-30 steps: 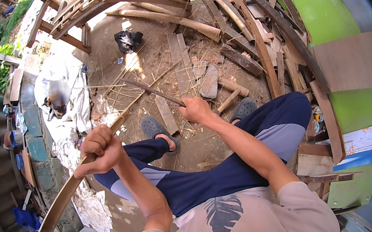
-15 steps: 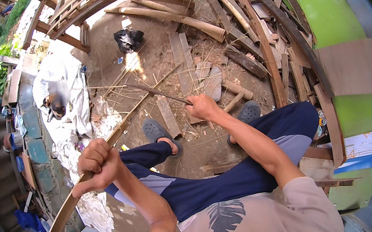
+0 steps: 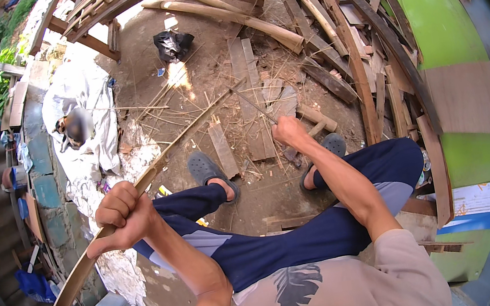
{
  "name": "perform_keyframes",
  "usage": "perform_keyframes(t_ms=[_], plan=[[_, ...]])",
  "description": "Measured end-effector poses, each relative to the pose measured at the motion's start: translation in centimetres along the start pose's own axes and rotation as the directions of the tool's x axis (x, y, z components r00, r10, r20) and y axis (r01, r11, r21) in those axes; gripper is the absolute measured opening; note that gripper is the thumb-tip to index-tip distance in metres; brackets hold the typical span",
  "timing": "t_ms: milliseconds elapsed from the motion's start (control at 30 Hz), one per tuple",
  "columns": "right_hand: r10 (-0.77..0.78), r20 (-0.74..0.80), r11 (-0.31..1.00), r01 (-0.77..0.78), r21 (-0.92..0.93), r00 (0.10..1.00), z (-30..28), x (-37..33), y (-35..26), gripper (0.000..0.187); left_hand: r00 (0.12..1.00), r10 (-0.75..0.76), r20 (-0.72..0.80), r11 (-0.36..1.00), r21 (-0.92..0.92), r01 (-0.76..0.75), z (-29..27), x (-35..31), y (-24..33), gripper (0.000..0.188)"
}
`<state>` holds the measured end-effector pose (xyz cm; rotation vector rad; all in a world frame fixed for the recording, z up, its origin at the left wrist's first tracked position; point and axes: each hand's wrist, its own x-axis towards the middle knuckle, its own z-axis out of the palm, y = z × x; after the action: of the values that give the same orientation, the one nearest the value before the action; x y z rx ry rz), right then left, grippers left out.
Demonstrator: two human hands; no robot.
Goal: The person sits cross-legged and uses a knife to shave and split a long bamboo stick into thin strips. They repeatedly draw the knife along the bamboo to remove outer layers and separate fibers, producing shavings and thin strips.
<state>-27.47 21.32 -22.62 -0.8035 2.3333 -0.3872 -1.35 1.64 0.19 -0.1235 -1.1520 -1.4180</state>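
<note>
My left hand (image 3: 123,213) is closed in a fist round a long split bamboo strip (image 3: 146,178), thumb along its near part. The strip slants from the lower left, past my left knee, to a thin far tip above the ground. In my closed right hand (image 3: 290,131) is a long, thin, dark blade-like tool (image 3: 255,107). It points away and to the left, its end close to the strip's far end; whether they touch I cannot tell. A wooden mallet (image 3: 317,118) lies on the ground just beyond my right foot.
Loose boards and bamboo poles (image 3: 240,22) lie at the far right, below a green panel (image 3: 452,33). A slatted wooden bench (image 3: 133,7) stands at the back. Toward the left, a small, blurred dark animal (image 3: 73,129) lies on a white sack (image 3: 102,147). Splinters litter the ground around a black plastic bag (image 3: 173,43).
My right hand has moved right and slightly away, drawing the blade-like tool toward the strip's far end. My left hand has shifted a little left with the strip.
</note>
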Motion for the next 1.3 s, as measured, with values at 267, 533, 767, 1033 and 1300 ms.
perform_keyframes(t_ms=[267, 533, 767, 1033, 1300], plan=[[-0.339, 0.0, 0.934, 0.337, 0.118, 0.941, -2.5, -7.3, -8.9, 0.029, 0.999, -0.034, 0.033, 0.999, 0.002, 0.034, 0.0, -0.2, 0.3, 0.077], [-0.199, -0.026, 0.977, 0.201, 0.072, 0.98, -1.3, -2.9, -4.7, 0.03, 0.997, -0.02, 0.077, 0.999, -0.025, 0.022, 0.6, 0.0, -0.2, 0.077], [-0.322, -0.05, 0.936, 0.326, 0.136, 0.946, -0.9, -3.8, -7.0, 0.025, 0.996, -0.039, 0.085, 0.999, -0.011, 0.04, 0.5, -0.3, 0.1, 0.077], [-0.339, -0.084, 0.934, 0.346, 0.088, 0.937, -1.0, -4.5, -8.3, 0.024, 0.996, -0.06, 0.066, 0.998, -0.02, 0.061, -0.3, -0.4, 0.3, 0.077], [-0.341, 0.004, 0.939, 0.341, 0.046, 0.94, -3.2, -4.6, -8.8, 0.032, 0.997, -0.045, 0.056, 0.999, -0.004, 0.045, -0.5, -0.3, 0.6, 0.076]])
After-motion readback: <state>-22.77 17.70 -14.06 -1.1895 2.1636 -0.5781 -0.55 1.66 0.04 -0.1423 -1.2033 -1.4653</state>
